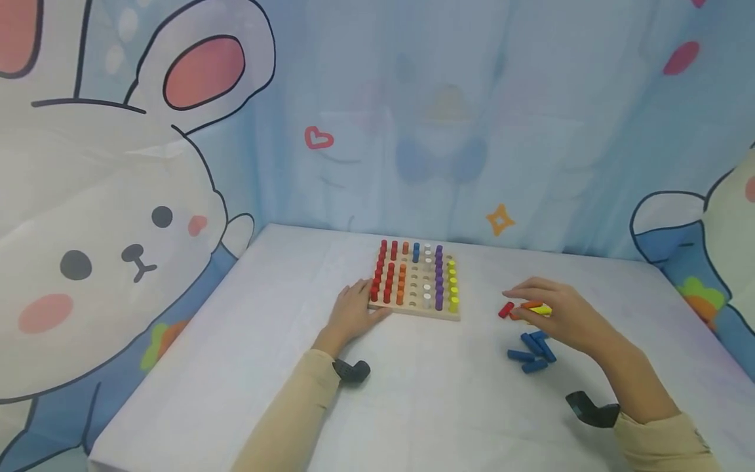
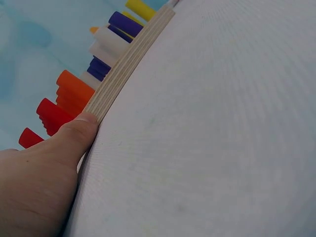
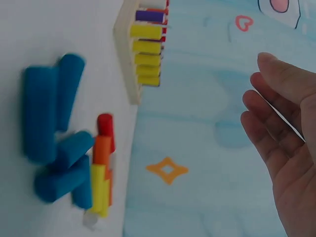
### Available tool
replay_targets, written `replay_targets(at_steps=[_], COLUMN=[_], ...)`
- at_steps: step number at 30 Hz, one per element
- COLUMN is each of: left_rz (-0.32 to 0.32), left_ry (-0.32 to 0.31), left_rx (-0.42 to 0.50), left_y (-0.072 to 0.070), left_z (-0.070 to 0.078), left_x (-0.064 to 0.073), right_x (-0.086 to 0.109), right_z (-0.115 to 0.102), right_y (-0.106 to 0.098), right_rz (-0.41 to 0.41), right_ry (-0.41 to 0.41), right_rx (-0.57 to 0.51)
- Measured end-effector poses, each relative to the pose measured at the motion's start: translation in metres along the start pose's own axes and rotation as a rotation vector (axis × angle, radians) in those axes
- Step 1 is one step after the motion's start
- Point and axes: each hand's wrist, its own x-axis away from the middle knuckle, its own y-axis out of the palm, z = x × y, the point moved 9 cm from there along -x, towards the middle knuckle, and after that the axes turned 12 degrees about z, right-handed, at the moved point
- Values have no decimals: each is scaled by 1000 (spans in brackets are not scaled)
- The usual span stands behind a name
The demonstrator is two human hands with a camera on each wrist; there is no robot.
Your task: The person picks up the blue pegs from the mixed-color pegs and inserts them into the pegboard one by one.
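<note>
My left hand [image 1: 352, 308] holds the front left corner of a wooden pegboard [image 1: 420, 313], fingers by its left side. In the left wrist view the thumb [image 2: 79, 133] presses the layered board edge [image 2: 129, 64]; the other fingers are mostly hidden. Rows of red, orange, blue, white, purple and yellow pegs stand in the board, with some bare holes between them. Above a small group of loose pegs hovers my right hand [image 1: 569, 316]. Its fingers are relaxed and apart from the thumb in the right wrist view, holding nothing. Beneath it lie a red peg [image 1: 506, 309], orange pegs and yellow pegs [image 3: 98, 185].
Several loose blue pegs [image 1: 534, 366] lie in a pile nearer me than the mixed group. A white cloth [image 1: 436, 400] covers the table. Behind it hangs a light blue curtain [image 1: 377, 190] with cartoon prints. Dark devices sit on both wrists.
</note>
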Motion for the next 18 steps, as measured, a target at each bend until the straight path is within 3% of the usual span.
replay_targets(at_steps=[4, 10, 18], left_rz=[6, 8, 3], left_ry=[3, 22, 12], left_rx=[3, 8, 5], left_y=[-1, -1, 0], left_z=[1, 2, 1], left_x=[0, 1, 2], right_x=[13, 28, 37], right_z=[25, 64, 84], right_y=[3, 11, 18], right_rz=[-40, -154, -228], right_ry=[83, 270, 399], right_rx=[30, 78, 88])
